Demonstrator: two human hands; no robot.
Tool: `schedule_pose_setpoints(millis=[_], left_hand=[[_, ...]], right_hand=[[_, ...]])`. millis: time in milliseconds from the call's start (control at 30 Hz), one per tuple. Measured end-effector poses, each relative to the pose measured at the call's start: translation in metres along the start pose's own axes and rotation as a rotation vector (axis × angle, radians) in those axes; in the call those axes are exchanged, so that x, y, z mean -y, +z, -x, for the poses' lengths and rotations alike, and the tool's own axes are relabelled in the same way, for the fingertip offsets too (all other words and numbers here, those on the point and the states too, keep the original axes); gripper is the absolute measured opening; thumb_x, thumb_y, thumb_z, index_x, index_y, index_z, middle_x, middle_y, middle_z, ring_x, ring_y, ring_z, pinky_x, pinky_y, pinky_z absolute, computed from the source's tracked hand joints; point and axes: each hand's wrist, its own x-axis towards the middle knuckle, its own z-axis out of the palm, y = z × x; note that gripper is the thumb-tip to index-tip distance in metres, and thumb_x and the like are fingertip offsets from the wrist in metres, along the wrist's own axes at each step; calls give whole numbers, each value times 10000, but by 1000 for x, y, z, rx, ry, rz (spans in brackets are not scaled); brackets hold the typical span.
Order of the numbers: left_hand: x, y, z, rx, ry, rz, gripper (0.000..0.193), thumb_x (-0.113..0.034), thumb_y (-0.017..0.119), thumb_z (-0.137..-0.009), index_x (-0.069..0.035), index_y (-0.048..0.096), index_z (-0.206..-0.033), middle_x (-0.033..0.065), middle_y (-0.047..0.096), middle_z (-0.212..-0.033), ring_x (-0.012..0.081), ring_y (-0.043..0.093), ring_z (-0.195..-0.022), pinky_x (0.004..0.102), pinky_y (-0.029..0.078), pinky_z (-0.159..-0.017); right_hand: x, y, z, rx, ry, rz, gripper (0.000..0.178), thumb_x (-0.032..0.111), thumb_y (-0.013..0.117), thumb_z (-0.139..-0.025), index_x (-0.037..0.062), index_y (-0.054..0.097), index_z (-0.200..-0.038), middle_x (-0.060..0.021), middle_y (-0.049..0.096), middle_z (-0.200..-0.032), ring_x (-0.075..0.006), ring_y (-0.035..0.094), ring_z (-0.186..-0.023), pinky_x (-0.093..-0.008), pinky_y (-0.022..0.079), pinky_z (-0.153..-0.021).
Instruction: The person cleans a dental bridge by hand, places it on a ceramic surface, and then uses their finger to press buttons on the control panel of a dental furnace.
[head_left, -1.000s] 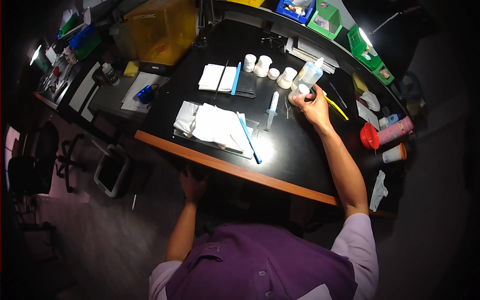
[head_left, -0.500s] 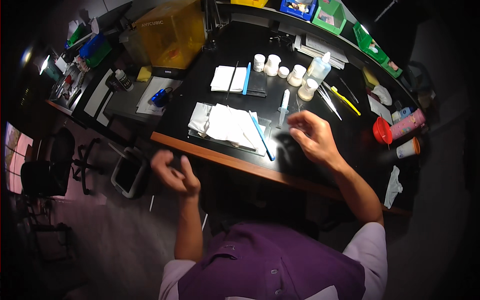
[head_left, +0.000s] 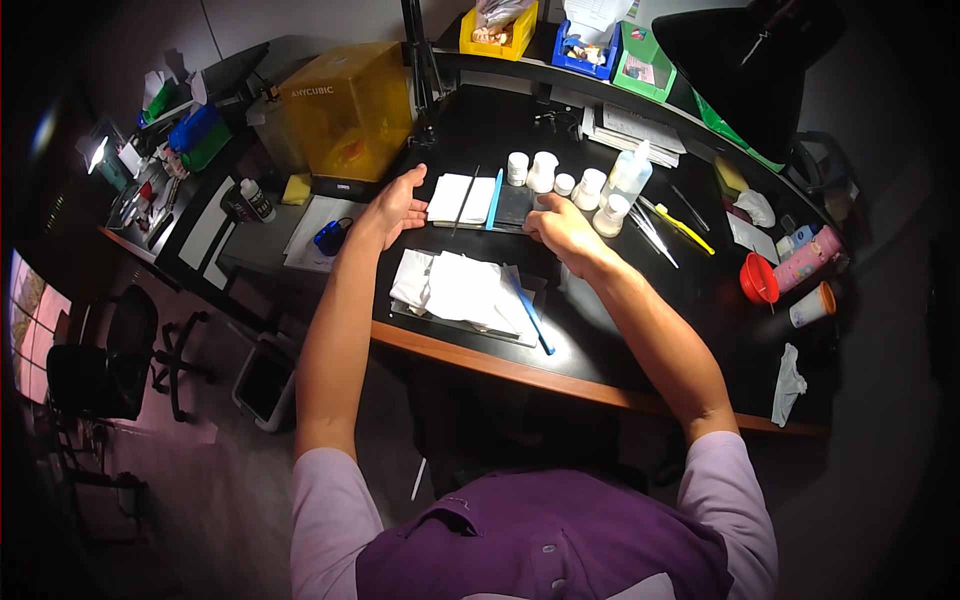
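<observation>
A dark flat slab (head_left: 515,207) lies on the desk with a stack of white paper (head_left: 457,203) on its left part. A thin dark stick (head_left: 466,197) and a blue stick-like tool (head_left: 494,200) rest across it. My left hand (head_left: 398,212) is beside the paper's left edge, fingers stretched out and apart. At the slab's right end is my right hand (head_left: 568,235), its fingers curled in; whether anything is between them is hidden. Nearer me are crumpled white sheets (head_left: 470,292) on a glass-like plate (head_left: 520,338), with a blue pen-like tool (head_left: 535,318) across its right side.
Several white jars (head_left: 542,172) and a clear squeeze bottle (head_left: 630,172) stand behind my right hand. Tweezers (head_left: 655,238) and a yellow-handled tool (head_left: 685,230) lie to the right. A red bowl (head_left: 758,278) and a pink bottle (head_left: 812,258) are farther right. An orange-yellow box (head_left: 345,115) stands back left.
Both hands have moved forward to the paper stack and slab, the left from over the desk's front edge. My right hand now covers the spot where a syringe lay. The view has shifted slightly.
</observation>
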Motion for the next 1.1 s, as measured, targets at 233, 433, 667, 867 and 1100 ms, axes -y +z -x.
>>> schedule_pose_setpoints(millis=[233,433,667,867,1100], left_hand=[[-1,-4,-18,-82,22,-60,986,-657,506,-1032,66,257,-1656,390,480,-1496,411,551,-1341,470,439,-1146],[1,-11,-41,-112,81,-76,968,-651,525,-1023,62,305,-1639,362,496,-1497,354,582,-1284,449,452,-1118],[1,-15,-40,-125,73,-143,909,-633,519,-1034,54,373,-1610,336,545,-1464,337,596,-1262,446,457,-1112],[-7,-10,-19,-168,96,-206,848,-606,526,-1043,30,420,-1594,291,567,-1472,355,579,-1310,463,439,-1129],[29,-31,92,-239,319,-362,619,-342,624,-1040,5,507,-1540,179,676,-1307,257,628,-1218,370,453,-1083]], right_hand=[[-3,7,-20,20,25,-13,709,92,670,-912,-162,428,-1528,-233,681,-1190,-252,675,-1090,-328,549,-1000],[-6,15,-44,-13,10,61,664,111,673,-908,-163,491,-1485,-210,686,-1175,-232,677,-1050,-323,553,-946],[2,23,-30,-13,12,225,683,129,683,-901,-129,493,-1505,-200,705,-1135,-221,700,-943,-326,570,-880],[2,4,-15,21,-9,106,713,189,726,-874,-64,527,-1511,-263,695,-1316,-313,701,-1179,-394,534,-1026],[0,-68,108,236,-98,257,487,80,667,-983,-36,580,-1447,-172,741,-1185,-198,722,-955,-341,599,-842]])
